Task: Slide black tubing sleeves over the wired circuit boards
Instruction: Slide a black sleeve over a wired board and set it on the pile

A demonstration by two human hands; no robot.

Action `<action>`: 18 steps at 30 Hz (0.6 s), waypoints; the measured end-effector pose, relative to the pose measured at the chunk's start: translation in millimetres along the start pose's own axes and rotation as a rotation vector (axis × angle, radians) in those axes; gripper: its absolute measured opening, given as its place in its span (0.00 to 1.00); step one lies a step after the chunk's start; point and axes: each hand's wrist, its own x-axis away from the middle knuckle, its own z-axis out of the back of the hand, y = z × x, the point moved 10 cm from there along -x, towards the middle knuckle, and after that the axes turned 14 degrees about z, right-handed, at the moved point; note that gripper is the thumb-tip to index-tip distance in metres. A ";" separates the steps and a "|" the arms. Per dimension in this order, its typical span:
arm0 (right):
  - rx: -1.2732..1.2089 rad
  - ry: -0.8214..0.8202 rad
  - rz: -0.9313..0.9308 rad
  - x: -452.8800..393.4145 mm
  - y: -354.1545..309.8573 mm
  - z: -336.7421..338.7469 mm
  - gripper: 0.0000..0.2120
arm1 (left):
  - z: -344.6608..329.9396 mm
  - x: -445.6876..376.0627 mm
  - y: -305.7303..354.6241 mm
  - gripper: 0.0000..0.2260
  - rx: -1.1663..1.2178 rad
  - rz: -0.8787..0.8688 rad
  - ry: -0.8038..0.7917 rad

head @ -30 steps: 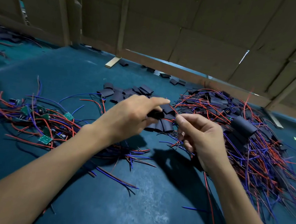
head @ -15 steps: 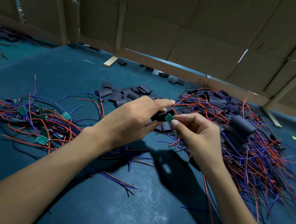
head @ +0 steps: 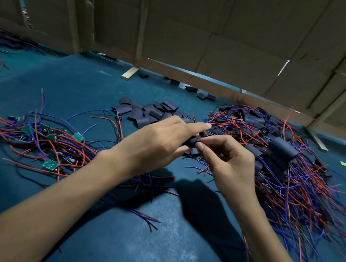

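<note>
Above the centre of the teal work surface (head: 113,242), the left hand (head: 158,138) grips a black tubing sleeve (head: 191,142), its index finger extended over the top and the thumb curled beneath. The right hand (head: 228,164) meets it from the right, thumb and index finger pinched together at the open end of the sleeve. What the right fingertips pinch is too small and too hidden to identify; a red wire (head: 248,260) trails down beside the right forearm. Both hands are raised off the surface and cast a dark shadow below.

To the left lies a tangle of unsleeved circuit boards (head: 50,165), small and green, with red and blue leads attached. Behind the hands, a loose heap of cut black sleeves (head: 146,112) rests on the surface. To the right spreads a large pile of sleeved assemblies (head: 283,150), black tubing with red and blue wires fanning toward the near edge. A few stray sleeve pieces (head: 205,96) lie near the far edge, just in front of the cardboard partition (head: 221,29) and its wooden battens. A small green scrap (head: 344,163) lies well apart on the far right.
</note>
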 end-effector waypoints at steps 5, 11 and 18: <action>-0.021 0.047 -0.017 1.8 -1.3 1.2 0.12 | -2.4 1.7 5.4 0.25 -0.021 -0.034 0.008; 0.108 0.109 0.086 -0.1 -14.4 10.7 0.09 | -0.1 -0.4 -4.1 0.26 0.007 0.021 0.054; 0.518 0.653 0.097 3.0 -24.2 122.2 0.10 | -66.5 19.2 -86.8 0.28 -0.290 0.419 -0.398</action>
